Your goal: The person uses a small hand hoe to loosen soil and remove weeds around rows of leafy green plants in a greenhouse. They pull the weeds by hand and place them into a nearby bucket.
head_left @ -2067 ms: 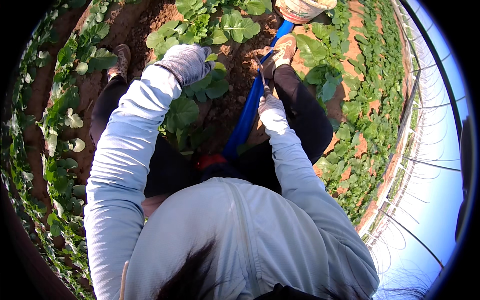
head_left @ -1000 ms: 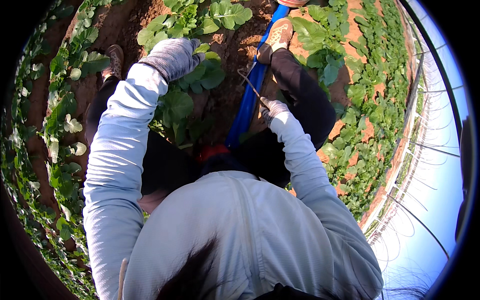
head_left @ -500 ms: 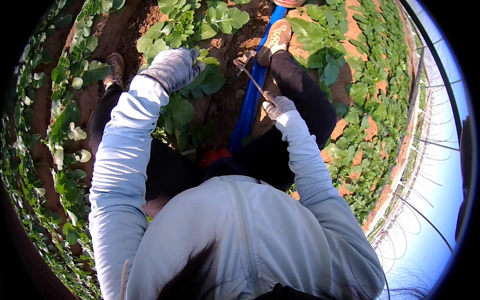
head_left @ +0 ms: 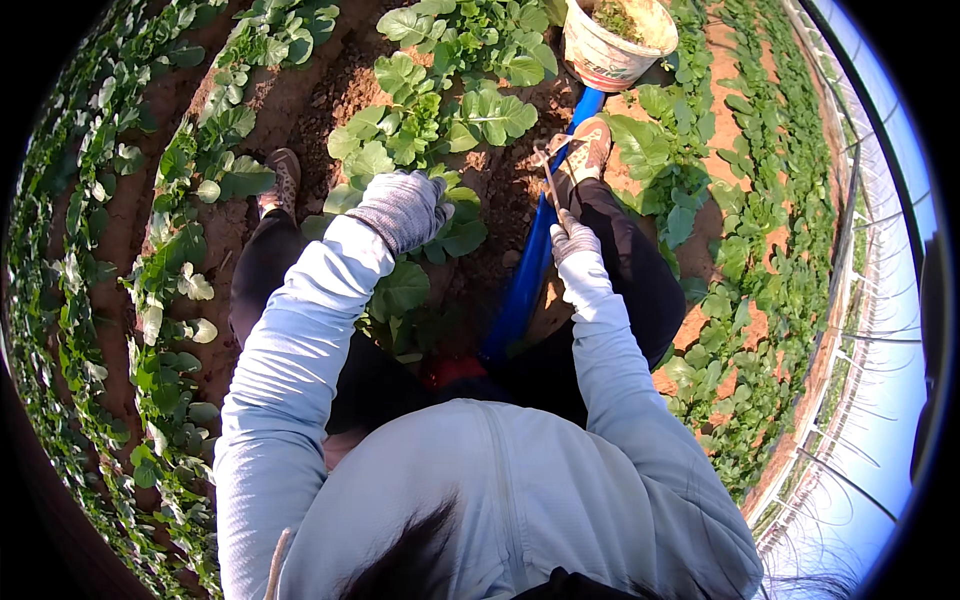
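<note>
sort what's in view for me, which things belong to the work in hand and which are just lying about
In the work:
right hand, gripping a thin-handled tool
left hand, among leafy plants; its grip is unclear

Apparently just lying about:
blue strip

Untouched, possibly part of it:
whitish bucket, greenery inside

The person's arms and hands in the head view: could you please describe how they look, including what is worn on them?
Both arms wear long, pale blue-grey sleeves, with many wrinkles. The left hand has a grey knitted glove. The right hand is also gloved, in a greyish colour, but it looks too small for finer detail. No clear markings show on the sleeves.
</note>
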A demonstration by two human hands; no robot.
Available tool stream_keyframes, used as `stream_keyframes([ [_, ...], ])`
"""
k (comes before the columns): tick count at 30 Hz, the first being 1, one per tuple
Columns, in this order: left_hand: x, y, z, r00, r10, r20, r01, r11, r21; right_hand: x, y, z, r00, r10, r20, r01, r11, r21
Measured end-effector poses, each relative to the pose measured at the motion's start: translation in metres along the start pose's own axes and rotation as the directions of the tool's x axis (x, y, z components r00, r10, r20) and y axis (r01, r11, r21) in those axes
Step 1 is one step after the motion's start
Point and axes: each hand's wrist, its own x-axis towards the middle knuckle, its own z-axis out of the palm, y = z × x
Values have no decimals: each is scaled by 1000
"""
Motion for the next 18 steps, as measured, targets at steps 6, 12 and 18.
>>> stream_keyframes([
  [6,-1,-11,6,995,27,-96,-25,999,25,-25,-105,-83,878,344,332,-459,802,382],
  [12,-10,-17,2,997,37,-70,-36,999,14,-91,-145,-120,884,336,324,-464,554,692],
  [18,-23,-31,12,999,21,25,-19,998,-66,-99,-161,-174,890,137,434,-455,301,838],
])
